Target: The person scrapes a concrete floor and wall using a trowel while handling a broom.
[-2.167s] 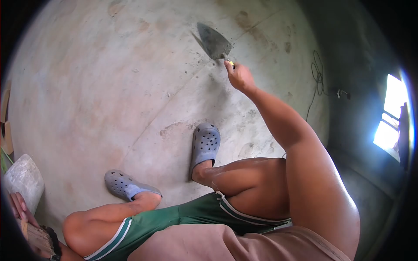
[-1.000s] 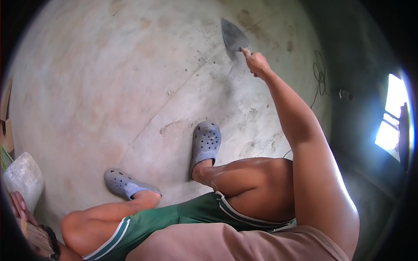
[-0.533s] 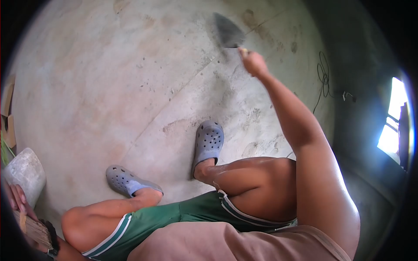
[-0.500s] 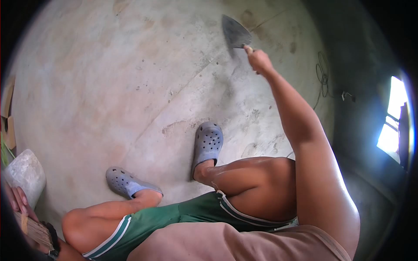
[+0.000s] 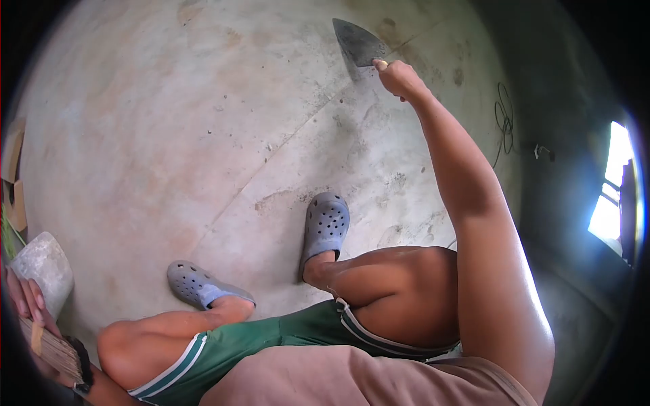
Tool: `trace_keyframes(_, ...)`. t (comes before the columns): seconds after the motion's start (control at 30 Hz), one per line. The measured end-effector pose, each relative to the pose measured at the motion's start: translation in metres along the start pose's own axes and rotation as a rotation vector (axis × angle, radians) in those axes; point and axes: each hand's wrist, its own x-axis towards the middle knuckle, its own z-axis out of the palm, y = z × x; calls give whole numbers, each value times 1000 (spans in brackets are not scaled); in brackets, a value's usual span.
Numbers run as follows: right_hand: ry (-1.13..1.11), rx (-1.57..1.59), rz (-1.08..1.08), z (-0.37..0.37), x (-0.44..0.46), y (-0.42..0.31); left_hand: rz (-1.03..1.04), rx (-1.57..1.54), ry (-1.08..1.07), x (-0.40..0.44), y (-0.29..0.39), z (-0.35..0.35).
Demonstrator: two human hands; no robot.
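My right hand (image 5: 401,80) is wrapped round the handle of a trowel (image 5: 359,43) at the upper middle. The trowel's grey pointed blade is held low over the concrete floor (image 5: 149,135), and its shadow falls beside it. At the lower left edge, my left hand (image 5: 30,301) holds a brush (image 5: 57,355) with pale bristles; its fingers lie against the brush, partly cut off by the dark frame edge. Just above that hand stands a whitish, dusty container (image 5: 44,267). Small crumbs are scattered on the floor left of the trowel.
My feet in grey clogs (image 5: 326,223) rest on the floor. A coiled dark cable (image 5: 504,118) lies by the wall (image 5: 555,88) at the right, near a bright window (image 5: 613,183). Cardboard pieces (image 5: 15,152) and green leaves (image 5: 8,237) are at the left edge.
My right hand has carried the trowel upward and to the right, then slightly back left, still gripping it. Crumbs near the floor line look fewer or shifted. My left hand has barely moved.
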Motion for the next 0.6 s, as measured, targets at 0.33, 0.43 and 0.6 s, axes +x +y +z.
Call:
trace_keyframes(0.33,150,-153,-58,7,9,3,193,424,-60,-16,-11,-75)
trace_keyframes(0.43,57,-150,-31,29,-29,-24,223,447,-121,-18,-9,-86)
trace_keyframes(0.6,30,-257,-51,-2,-19,-11,167,373,-82,-10,-3,-85)
